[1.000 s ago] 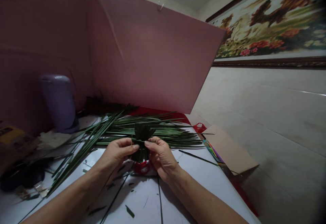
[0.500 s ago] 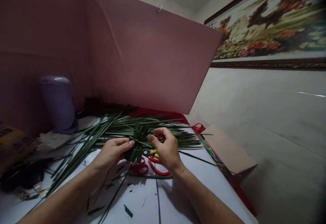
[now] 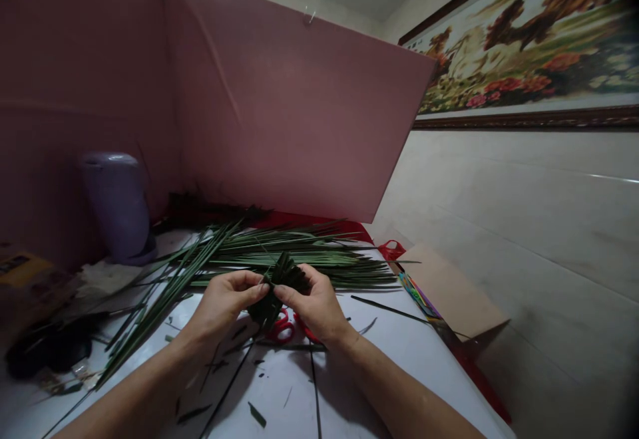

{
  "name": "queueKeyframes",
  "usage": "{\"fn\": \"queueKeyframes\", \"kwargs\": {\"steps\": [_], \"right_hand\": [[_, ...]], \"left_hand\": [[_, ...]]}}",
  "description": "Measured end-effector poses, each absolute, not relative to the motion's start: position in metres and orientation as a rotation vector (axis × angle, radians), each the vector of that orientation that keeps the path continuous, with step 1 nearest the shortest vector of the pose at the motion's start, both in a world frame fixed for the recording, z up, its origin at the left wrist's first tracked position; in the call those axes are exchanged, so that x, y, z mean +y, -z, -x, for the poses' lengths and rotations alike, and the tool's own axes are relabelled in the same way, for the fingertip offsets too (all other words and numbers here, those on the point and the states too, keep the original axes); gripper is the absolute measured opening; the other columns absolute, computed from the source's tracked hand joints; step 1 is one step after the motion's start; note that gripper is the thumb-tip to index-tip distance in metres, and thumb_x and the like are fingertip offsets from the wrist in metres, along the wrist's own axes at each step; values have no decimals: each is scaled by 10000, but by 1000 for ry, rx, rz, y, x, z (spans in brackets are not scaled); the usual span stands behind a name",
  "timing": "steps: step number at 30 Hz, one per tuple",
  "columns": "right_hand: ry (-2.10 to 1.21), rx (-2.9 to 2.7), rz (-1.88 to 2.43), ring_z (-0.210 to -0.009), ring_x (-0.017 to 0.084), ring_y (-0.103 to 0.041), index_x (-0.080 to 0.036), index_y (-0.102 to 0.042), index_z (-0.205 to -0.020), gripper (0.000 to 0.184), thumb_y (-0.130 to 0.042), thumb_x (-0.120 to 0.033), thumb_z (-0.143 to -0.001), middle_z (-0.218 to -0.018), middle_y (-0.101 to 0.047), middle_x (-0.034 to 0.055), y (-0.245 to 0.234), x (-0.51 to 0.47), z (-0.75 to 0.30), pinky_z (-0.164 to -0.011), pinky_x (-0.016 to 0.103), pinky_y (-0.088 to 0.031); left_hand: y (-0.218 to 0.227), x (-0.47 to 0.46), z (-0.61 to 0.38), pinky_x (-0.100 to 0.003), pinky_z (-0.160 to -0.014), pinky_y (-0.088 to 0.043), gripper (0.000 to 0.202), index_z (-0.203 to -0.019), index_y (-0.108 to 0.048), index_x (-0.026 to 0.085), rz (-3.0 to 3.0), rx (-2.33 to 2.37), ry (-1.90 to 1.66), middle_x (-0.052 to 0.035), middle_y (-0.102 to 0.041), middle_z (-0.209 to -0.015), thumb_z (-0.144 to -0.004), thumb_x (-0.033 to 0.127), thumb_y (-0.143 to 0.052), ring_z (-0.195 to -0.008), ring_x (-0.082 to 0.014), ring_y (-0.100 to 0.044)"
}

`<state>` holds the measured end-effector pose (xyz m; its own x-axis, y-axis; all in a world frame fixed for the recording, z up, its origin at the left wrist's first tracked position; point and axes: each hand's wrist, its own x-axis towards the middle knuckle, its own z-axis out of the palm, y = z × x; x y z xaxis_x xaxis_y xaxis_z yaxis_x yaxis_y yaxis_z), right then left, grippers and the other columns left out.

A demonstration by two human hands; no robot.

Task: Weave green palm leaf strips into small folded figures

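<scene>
Between my two hands is a bundle of folded green leaf strips (image 3: 269,307), its ends fanning up and down. My left hand (image 3: 232,299) pinches its left side between thumb and fingertips. From the right, my right hand (image 3: 315,302) grips it, thumb in front at the middle and fingers behind. The exact hold of the right fingers is hidden by the leaves. Just below, red-handled scissors (image 3: 283,331) lie on the white table (image 3: 379,372), partly covered by the bundle and my right hand.
Long green leaves (image 3: 299,253) are piled across the back of the table, some slanting down its left side. A purple container (image 3: 117,206) stands at left near a black object (image 3: 50,349). At right are a cardboard flap (image 3: 454,289) and colourful thin items (image 3: 419,296). Leaf scraps (image 3: 257,414) lie in front.
My right hand has moved left and closed on the leaf bundle. The bundle has turned and looks more gathered. My left hand keeps its pinch.
</scene>
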<state>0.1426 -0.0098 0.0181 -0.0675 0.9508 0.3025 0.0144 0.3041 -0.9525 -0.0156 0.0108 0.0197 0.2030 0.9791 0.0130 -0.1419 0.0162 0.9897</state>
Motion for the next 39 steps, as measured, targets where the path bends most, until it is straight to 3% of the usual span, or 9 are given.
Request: {"fn": "queueKeyframes", "kwargs": {"steps": [7,11,19,29,34,39], "right_hand": [[-986,-1378,952,-594,121,-458,-157,-614,-759,90,-623,-235,-714,-647,-539,-16,-9,-14,-136,-562,229,-383],[-828,-1444,1026,-610,122,-433,-168,-592,-712,102,-612,-264,-737,-638,-498,-24,-5,-17,-135,-557,223,-363],[-689,-1557,1043,-643,123,-428,-151,-612,-690,102,-623,-246,-726,-660,-492,-14,-1,-16,-136,-588,219,-365],[-1298,-1107,933,-474,73,-435,-131,-577,-649,174,-714,-233,-616,-543,-513,-45,-7,-15,-132,-478,199,-365],[-1706,-954,822,-372,64,-429,-127,-575,-701,178,-697,-237,-632,-501,-520,-38,-9,-16,-136,-373,182,-343],[-1783,-929,783,-386,50,-441,-124,-589,-769,205,-711,-213,-630,-563,-544,-33,-9,-15,-140,-382,167,-357]], "left_hand": [[-25,7,11,-221,-557,-459,180,-641,-692,157,-1161,987,-1202,-4,-689,-593,-510,227,-792,-544,-135,-597],[-25,4,11,-210,-499,-415,173,-562,-672,145,-1264,1074,-1206,-2,-639,-506,-571,296,-755,-488,-121,-546],[-19,7,14,-230,-523,-405,305,-594,-665,129,-1241,970,-1123,-16,-628,-541,-678,423,-651,-521,-131,-530],[-18,3,12,-231,-528,-423,229,-693,-657,144,-1182,903,-1114,2,-633,-581,-688,373,-661,-526,-116,-524],[-15,5,14,-218,-537,-431,189,-707,-645,165,-1160,765,-1102,20,-632,-590,-667,343,-695,-530,-106,-547],[-16,7,14,-208,-531,-431,189,-694,-642,163,-1143,744,-1093,31,-624,-580,-662,338,-704,-524,-96,-545]]}}
